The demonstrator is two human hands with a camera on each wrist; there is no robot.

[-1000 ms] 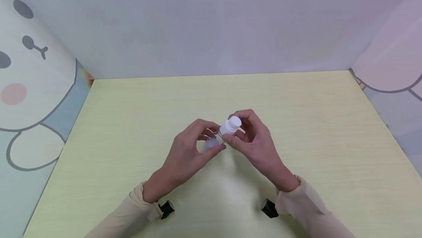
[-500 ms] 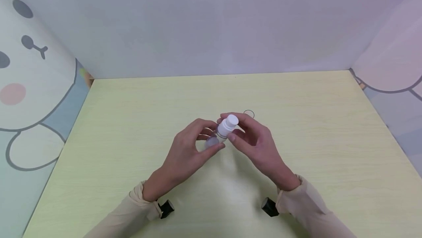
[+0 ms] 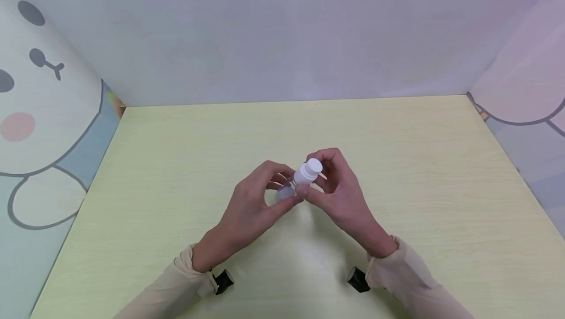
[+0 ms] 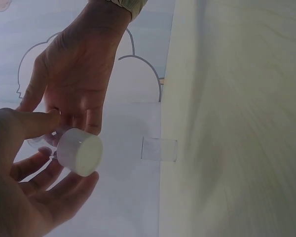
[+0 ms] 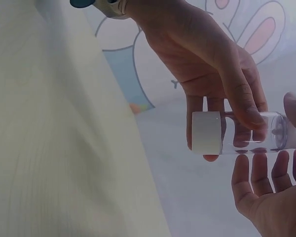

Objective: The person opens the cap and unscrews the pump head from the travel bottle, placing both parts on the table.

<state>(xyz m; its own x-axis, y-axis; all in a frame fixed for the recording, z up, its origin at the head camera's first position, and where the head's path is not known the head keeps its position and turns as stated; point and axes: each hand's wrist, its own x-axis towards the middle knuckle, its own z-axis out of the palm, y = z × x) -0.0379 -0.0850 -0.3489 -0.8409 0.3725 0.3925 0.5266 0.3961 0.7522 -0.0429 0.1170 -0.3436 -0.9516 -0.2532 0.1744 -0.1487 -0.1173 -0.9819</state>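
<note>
A small pump bottle (image 3: 304, 175) is held tilted between my two hands above the table. Its clear body (image 5: 232, 133) ends in a white base (image 4: 80, 152) on one side and a white stepped top (image 3: 311, 168) on the other. My left hand (image 3: 252, 201) grips the clear body between thumb and fingers, seen from the base end in the left wrist view. With thumb and fingers, my right hand (image 3: 342, 189) pinches the white top. A clear, cap-like cylinder (image 4: 159, 149) stands on the table beyond the hands in the left wrist view; the right hand hides it in the head view.
The pale wooden table (image 3: 198, 137) reaches back to a plain light wall (image 3: 282, 34). Cartoon-printed panels (image 3: 44, 127) flank it on both sides. A small black device (image 3: 224, 281) is strapped at each wrist.
Half a second ago the right fingers reached further left round the top, exposing the clear cylinder's rim. Now they have swung back right, hiding it; the bottle's top leans slightly more right. Left hand stays nearly still.
</note>
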